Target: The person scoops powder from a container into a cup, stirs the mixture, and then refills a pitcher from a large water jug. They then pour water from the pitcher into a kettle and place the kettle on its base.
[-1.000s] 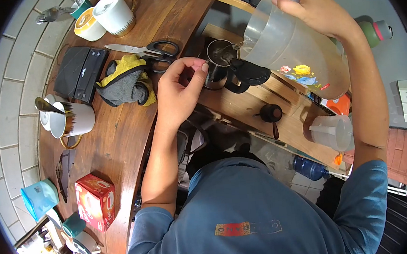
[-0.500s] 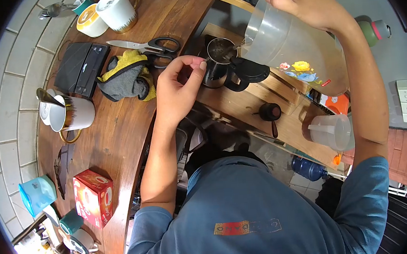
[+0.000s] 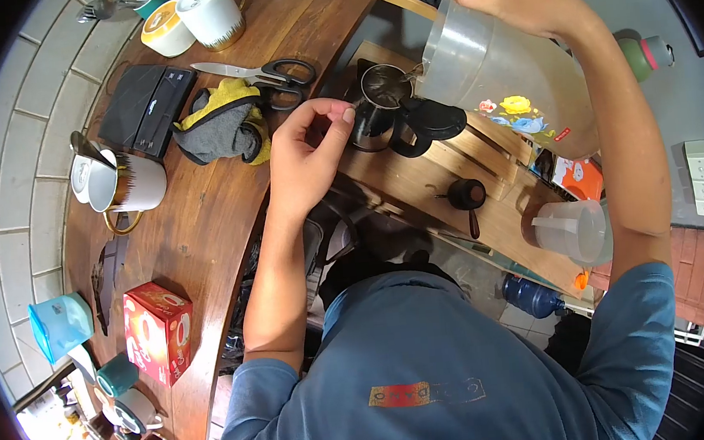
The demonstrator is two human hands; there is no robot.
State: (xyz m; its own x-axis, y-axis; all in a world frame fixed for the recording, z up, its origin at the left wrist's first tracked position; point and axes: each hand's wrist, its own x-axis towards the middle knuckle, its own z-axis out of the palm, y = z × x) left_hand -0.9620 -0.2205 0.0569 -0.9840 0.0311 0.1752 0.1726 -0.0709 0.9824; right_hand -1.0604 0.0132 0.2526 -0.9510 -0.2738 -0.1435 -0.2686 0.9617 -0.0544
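Note:
My right hand (image 3: 521, 0) grips the top of a large clear plastic pitcher (image 3: 506, 75) with printed flowers, tilted over a dark pot (image 3: 373, 123). Water runs from the pitcher's spout into the pot's open mouth. The pot stands on the wooden shelf unit with its black lid (image 3: 437, 121) swung back beside the handle. Thumb and forefinger of my left hand (image 3: 313, 144) are pinched together at the pot's left side; whatever they hold, if anything, is too small to make out.
Scissors (image 3: 253, 72), a grey-yellow cloth (image 3: 225, 124), a black scale (image 3: 147, 109), mugs (image 3: 212, 17) and a red box (image 3: 158, 333) are on the wooden table at left. A tamper-like black tool (image 3: 467, 195) and a clear jug (image 3: 572, 230) stand at right.
The pitcher and my right hand have shifted slightly up and left. The liquid in the pot looks higher. The table items appear slightly shifted with the camera.

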